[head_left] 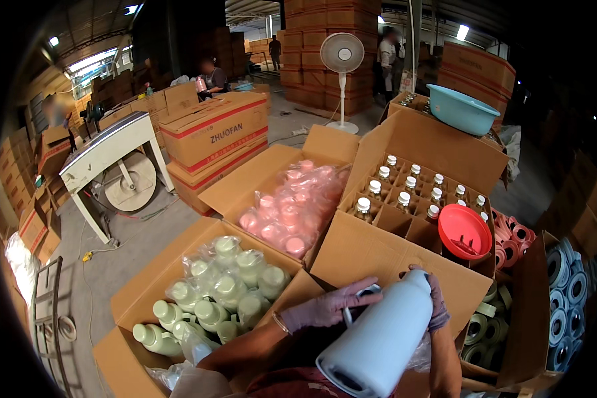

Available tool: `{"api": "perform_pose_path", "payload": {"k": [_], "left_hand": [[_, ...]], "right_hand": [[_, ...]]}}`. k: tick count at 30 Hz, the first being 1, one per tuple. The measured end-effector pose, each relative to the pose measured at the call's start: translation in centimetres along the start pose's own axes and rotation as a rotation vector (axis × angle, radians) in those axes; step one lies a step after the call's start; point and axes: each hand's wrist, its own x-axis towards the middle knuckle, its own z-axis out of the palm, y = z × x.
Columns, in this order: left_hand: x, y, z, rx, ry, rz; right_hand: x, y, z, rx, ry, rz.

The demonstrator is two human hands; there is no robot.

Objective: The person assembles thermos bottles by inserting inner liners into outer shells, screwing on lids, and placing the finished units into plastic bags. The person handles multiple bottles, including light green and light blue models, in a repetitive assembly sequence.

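Observation:
A light-blue thermos jug shell [385,331] tilts in front of me, its narrow top up and to the right. Its wide base faces lower left, with a dark opening in it. My left hand [328,306], in a purple glove, has its fingers at the jug's handle. Around the neck and far side curls my right hand [438,302], also gloved. Left of my arms, a carton [136,298] holds several pale-green thermos jugs [209,313], some in clear bags.
Ahead are pink jugs [288,212] in plastic and a divided carton [391,225] of white-capped bottles [375,189], with a red bowl [467,222] on it. Blue ring-shaped parts [557,305] lie right. A fan [342,56], blue basin [461,109], machine table [106,146] and people stand farther off.

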Motion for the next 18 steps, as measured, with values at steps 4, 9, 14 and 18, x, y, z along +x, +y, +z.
{"api": "perform_pose_path", "payload": {"k": [4, 9, 14, 18], "left_hand": [[-6.0, -0.8, 2.8, -0.002, 0.014, -0.042], [-8.0, 2.5, 4.6, -0.582, 0.363, -0.517], [-6.2, 3.7, 4.8, -0.958, 0.336, -0.966], [-7.4, 4.4, 8.6, -0.861, 0.453, -0.852]], "right_hand": [[0.9, -1.3, 3.1, -0.449, -0.139, 0.030], [0.0, -0.1, 5.7, -0.788, -0.225, 0.105], [1.0, -0.6, 9.9, -1.056, -0.230, 0.217], [-0.8, -1.1, 10.7, -1.068, -0.123, 0.200]]}}
